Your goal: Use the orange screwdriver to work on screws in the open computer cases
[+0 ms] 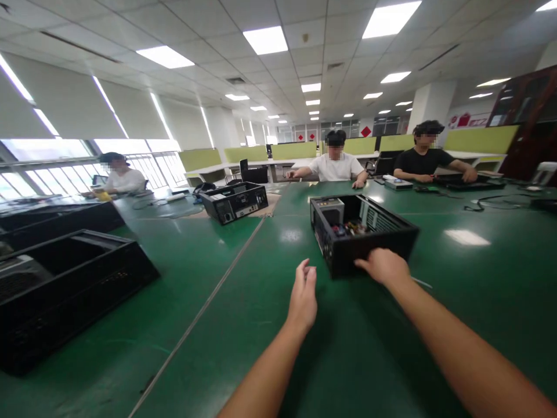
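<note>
A black computer case (361, 247) lies on the green table with its upper side uncovered. A grey power supply and colourful cables show inside it. My right hand (387, 267) is closed at the near side of this case, thumb pointing left against the panel; its other fingers are mostly hidden. Just left of the case, my left hand (303, 299) hovers over the table, holding nothing, its fingers stretched out and slightly bent.
More black computer cases stand on the green table (209, 255): one large case (78, 290) at left, another case (235, 203) farther back. A seam (204, 310) runs along the tabletop. Three people sit across the table, one handling a flat black part (467, 183).
</note>
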Available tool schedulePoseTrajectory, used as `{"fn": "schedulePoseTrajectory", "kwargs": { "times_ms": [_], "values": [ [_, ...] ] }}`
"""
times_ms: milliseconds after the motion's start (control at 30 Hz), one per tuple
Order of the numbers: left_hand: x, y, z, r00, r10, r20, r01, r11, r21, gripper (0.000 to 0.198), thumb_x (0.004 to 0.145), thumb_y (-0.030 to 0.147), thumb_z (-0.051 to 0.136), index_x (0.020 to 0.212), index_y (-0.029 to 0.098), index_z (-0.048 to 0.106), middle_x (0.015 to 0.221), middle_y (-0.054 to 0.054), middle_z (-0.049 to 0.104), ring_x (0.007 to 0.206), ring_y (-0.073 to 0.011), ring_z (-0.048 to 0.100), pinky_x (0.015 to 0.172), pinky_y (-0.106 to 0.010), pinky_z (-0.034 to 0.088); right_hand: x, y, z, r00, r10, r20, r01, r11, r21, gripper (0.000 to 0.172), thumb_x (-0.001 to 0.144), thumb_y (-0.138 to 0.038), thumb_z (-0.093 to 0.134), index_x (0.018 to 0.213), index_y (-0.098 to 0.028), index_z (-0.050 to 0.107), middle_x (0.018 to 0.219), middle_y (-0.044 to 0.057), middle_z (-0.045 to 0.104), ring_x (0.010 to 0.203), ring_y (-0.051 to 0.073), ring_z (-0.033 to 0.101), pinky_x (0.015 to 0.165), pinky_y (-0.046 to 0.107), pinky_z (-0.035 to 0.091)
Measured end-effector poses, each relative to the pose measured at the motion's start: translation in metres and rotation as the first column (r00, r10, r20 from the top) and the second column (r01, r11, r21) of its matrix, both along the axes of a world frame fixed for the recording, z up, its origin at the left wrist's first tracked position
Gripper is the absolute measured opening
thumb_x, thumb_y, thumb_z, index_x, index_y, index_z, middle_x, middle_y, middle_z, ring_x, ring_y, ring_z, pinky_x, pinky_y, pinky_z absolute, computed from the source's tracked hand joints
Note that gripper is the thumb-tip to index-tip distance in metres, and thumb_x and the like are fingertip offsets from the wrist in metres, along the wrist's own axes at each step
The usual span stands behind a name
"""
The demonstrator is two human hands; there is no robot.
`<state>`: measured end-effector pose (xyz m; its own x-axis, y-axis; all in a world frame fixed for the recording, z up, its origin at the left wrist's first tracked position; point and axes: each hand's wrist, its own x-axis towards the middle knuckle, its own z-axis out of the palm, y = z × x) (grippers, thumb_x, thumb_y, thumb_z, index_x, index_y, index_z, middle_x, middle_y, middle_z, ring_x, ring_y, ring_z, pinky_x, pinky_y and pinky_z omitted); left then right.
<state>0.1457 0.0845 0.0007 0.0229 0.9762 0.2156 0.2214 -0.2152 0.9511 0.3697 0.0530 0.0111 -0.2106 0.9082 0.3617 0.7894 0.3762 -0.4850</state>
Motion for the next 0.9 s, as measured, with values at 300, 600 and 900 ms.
{"fn": "schedulePoseTrajectory", "kwargs": {
  "times_ms": [300, 600, 900],
  "values": [
    [0.014, 0.028, -0.055, 0.998, -0.035, -0.048, 0.037, 0.999, 0.029, 0.043, 0.09, 0.03, 0.059, 0.13, 0.016, 0.054, 0.119, -0.013, 0.064, 0.109, -0.0232, 0.063, 0.097, -0.039, 0.051, -0.07, 0.072, -0.043, 0.917, -0.115, 0.381, 0.183, 0.972, -0.147, 0.038, 0.101, -0.04, 0.061, 0.132, -0.018, 0.059, 0.132, 0.011, 0.061, 0.113, 0.026, 0.063, 0.097, 0.05, 0.053],
    [0.02, 0.02, -0.045, 0.974, -0.147, -0.175, 0.167, 0.98, 0.106, 0.025, 0.091, 0.034, 0.059, 0.107, 0.018, 0.069, 0.104, -0.007, 0.068, 0.097, -0.0214, 0.064, 0.089, -0.035, 0.049, -0.008, 0.011, -0.055, 0.885, -0.102, 0.455, 0.183, 0.974, -0.137, 0.052, 0.106, -0.042, 0.037, 0.146, -0.014, 0.053, 0.153, 0.02, 0.048, 0.121, 0.036, 0.063, 0.112, 0.061, 0.033],
    [0.02, 0.001, -0.024, 0.923, -0.195, -0.331, 0.268, 0.944, 0.191, 0.031, 0.096, 0.034, 0.054, 0.074, 0.018, 0.069, 0.076, -0.002, 0.068, 0.078, -0.0171, 0.063, 0.078, -0.029, 0.044, 0.008, 0.006, -0.054, 0.933, -0.008, 0.36, 0.086, 0.976, -0.201, 0.054, 0.101, -0.045, 0.046, 0.144, -0.015, 0.057, 0.152, 0.016, 0.05, 0.137, 0.032, 0.051, 0.115, 0.053, 0.036]
  ]
}}
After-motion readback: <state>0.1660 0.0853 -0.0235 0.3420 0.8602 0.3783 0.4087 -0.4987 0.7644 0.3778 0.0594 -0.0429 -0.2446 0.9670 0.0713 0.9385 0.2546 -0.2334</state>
